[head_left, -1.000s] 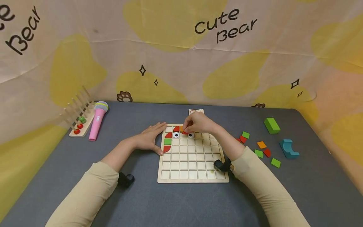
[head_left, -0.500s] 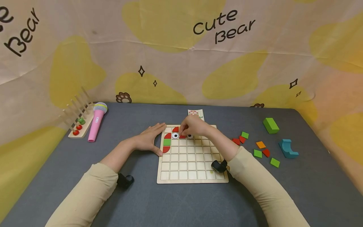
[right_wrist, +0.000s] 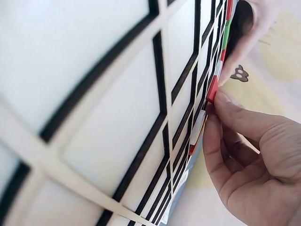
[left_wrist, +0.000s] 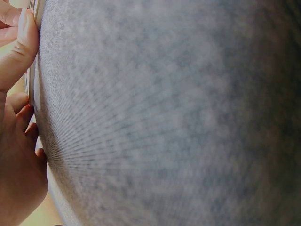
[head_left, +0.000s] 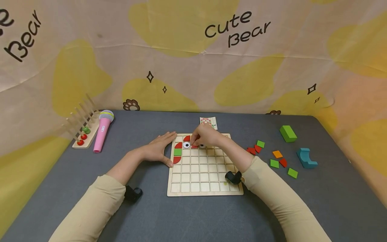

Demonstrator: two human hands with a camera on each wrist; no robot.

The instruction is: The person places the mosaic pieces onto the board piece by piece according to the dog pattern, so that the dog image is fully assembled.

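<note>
Board (head_left: 204, 177): pale wooden grid, flat, left hand (head_left: 158, 146) touching left edge.
Red piece (right_wrist: 213, 88): pinched by right hand (head_left: 207, 134), second row from far edge.

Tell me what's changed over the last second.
The right hand has lowered the red piece down between the two eye pieces and still pinches it. Unchanged: the left hand touches the left edge of the board; the pink microphone lies where it was.

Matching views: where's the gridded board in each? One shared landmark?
Head: the gridded board sits at centre, slightly low.
Left wrist: the gridded board shows only as a thin edge, upper left.
Right wrist: the gridded board fills the left and centre.
Shared landmark: left hand; respectively board's left edge, picture's left edge, top right.
</note>
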